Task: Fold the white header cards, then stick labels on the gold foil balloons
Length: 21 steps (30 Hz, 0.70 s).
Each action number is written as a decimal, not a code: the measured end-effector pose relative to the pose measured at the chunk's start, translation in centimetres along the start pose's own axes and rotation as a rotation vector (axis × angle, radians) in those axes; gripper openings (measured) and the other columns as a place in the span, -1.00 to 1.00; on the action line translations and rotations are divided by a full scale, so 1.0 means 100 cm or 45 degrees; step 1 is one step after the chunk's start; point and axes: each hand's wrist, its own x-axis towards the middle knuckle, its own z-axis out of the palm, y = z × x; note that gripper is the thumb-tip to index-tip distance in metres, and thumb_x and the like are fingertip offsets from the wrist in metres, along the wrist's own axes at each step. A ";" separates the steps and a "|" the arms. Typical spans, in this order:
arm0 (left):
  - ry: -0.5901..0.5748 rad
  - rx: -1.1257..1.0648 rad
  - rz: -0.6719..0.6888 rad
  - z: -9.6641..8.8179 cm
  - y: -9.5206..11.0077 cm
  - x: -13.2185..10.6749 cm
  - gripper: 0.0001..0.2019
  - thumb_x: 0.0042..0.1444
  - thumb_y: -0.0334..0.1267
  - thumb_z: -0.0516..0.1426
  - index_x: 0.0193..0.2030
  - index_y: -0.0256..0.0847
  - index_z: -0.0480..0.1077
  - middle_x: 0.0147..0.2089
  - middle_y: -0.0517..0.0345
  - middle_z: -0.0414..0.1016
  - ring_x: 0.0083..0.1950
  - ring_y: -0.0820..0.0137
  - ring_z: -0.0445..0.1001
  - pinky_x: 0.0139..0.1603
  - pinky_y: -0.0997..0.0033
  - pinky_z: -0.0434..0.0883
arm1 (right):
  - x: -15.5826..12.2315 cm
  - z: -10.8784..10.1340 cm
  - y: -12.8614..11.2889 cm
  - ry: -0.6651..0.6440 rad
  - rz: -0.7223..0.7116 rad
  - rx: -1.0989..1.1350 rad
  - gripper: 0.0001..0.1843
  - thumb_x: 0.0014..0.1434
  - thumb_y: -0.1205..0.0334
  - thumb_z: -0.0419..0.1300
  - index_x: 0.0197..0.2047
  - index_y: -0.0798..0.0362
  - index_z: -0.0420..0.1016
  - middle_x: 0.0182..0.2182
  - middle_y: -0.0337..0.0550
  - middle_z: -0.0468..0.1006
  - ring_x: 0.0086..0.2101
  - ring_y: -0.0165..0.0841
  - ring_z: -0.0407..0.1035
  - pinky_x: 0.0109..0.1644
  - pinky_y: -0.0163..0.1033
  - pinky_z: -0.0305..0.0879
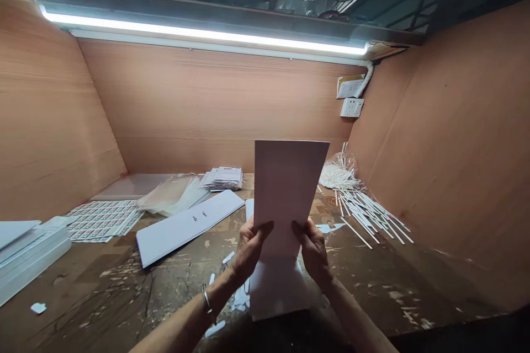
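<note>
White rectangular card (287,193), smooth and matte, gripped upright between left hand (248,248) and right hand (314,251).

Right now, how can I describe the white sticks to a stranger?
Start at the white wall socket on the back wall. Below it on the bench, loose thin white sticks lie fanned out, beside a bagged bundle, unlike the flat sheets.

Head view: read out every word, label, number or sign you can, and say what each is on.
No text is readable.
Printed label sheets: too small to read.
Stacked papers: too small to read.
Paper above the wall socket: too blurred to read.
Held white card: no print on this side.
</note>
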 end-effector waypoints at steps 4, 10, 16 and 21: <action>-0.053 0.063 -0.112 -0.004 0.015 0.009 -0.66 0.04 -0.14 0.10 -0.07 -0.28 0.38 -0.22 0.04 0.48 -0.30 0.34 0.43 -0.34 0.42 0.36 | 0.000 -0.002 -0.005 -0.026 0.009 0.073 -0.79 0.07 0.16 0.14 -0.21 0.00 0.45 -0.30 -0.24 0.52 -0.29 -0.34 0.34 -0.19 -0.24 0.26; -0.246 -0.074 -0.431 -0.009 0.034 0.001 -0.63 -0.04 -0.16 0.17 -0.12 -0.35 0.42 -0.34 -0.02 0.50 -0.39 0.31 0.46 -0.34 0.33 0.37 | 0.015 -0.016 -0.033 -0.182 0.253 0.258 -0.74 -0.18 0.20 0.31 -0.34 0.09 0.51 -0.38 -0.15 0.55 -0.28 -0.24 0.38 -0.14 -0.12 0.27; -0.294 -0.105 -0.665 -0.014 0.022 -0.017 -0.70 -0.13 -0.18 0.22 -0.31 -0.42 0.47 -0.38 -0.08 0.50 -0.42 0.31 0.45 -0.39 0.38 0.35 | 0.032 -0.019 -0.046 -0.058 0.608 0.237 -0.63 -0.35 0.19 0.40 -0.41 0.17 0.51 -0.40 -0.07 0.56 -0.30 -0.19 0.41 -0.20 -0.15 0.31; -0.205 -0.004 -0.761 -0.021 0.013 -0.011 -0.71 -0.21 -0.20 0.25 -0.41 -0.44 0.46 -0.45 -0.06 0.48 -0.48 0.33 0.42 -0.46 0.41 0.31 | 0.027 -0.015 -0.029 -0.028 0.602 0.215 -0.61 -0.34 0.15 0.39 -0.39 0.16 0.51 -0.39 -0.07 0.56 -0.30 -0.18 0.41 -0.23 -0.16 0.34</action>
